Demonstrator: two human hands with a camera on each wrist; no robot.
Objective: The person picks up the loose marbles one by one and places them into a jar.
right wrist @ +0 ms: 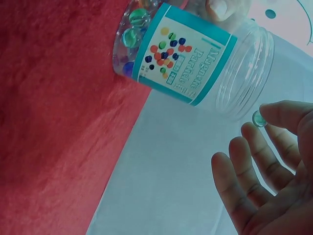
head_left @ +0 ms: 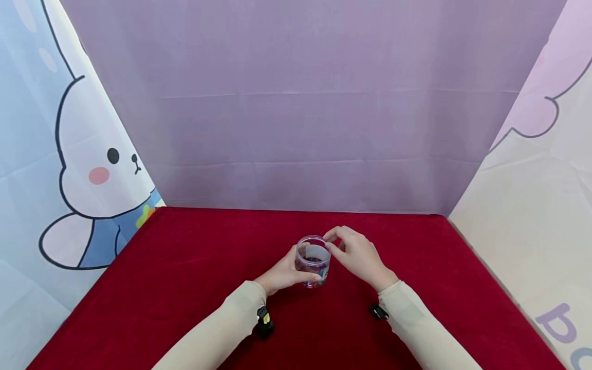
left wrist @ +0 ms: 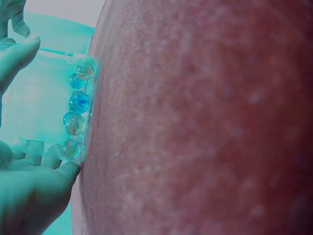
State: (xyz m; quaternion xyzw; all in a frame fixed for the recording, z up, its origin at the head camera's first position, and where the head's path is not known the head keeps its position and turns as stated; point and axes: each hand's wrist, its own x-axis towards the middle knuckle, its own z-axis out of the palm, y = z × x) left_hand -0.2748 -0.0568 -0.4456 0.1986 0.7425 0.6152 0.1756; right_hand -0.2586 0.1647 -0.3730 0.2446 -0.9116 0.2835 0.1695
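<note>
My left hand [head_left: 283, 273] holds a clear plastic jar [head_left: 304, 265] upright just above the red cloth, with the thumb across its front. The jar's top is uncovered. Several glass marbles [left wrist: 79, 102], blue, green and clear, lie at the jar's bottom. In the right wrist view a white label with teal borders [right wrist: 183, 56] runs round the jar. My right hand [head_left: 359, 257] is beside the jar's rim on the right. Between its thumb and index finger it pinches one clear greenish marble [right wrist: 259, 119], just outside the jar's mouth. The other right-hand fingers are spread loosely.
A red cloth [head_left: 208, 257] covers the table. Behind it hangs a plain purple-grey curtain [head_left: 296, 128]. Printed sheets with a white rabbit [head_left: 102, 180] on the left and a pale pattern [head_left: 532, 205] on the right flank the table.
</note>
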